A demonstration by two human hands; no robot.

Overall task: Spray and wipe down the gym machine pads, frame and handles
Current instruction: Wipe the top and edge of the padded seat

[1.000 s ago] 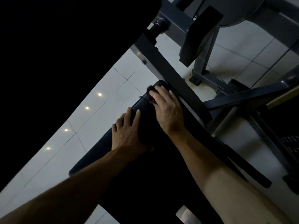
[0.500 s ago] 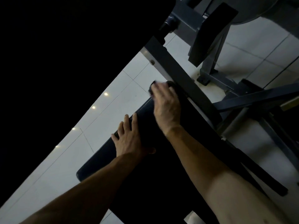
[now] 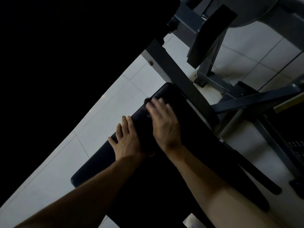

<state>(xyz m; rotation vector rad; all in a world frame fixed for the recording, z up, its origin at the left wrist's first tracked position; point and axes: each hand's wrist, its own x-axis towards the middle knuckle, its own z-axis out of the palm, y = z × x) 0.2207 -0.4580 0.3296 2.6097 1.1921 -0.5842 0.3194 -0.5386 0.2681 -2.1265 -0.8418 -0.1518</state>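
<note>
A long black padded bench seat [image 3: 189, 122] runs diagonally across the head view. My left hand [image 3: 127, 142] lies flat on the pad's left edge, fingers spread, holding nothing. My right hand [image 3: 162, 122] presses on the pad near its far end, fingers blurred with motion. A dark cloth [image 3: 147, 101] peeks out from under those fingertips; most of it is hidden by the hand. The machine's dark grey frame beam [image 3: 171, 69] passes just beyond the pad's far end.
A second dark pad [image 3: 212, 33] hangs on the grey frame at upper right. Frame legs and bars [image 3: 256, 97] cross the white tiled floor [image 3: 105, 122] on the right. A large black mass fills the upper left.
My right hand has slid back along the pad toward me and to the left with the cloth. The left hand keeps its place on the pad edge. The camera has shifted slightly.
</note>
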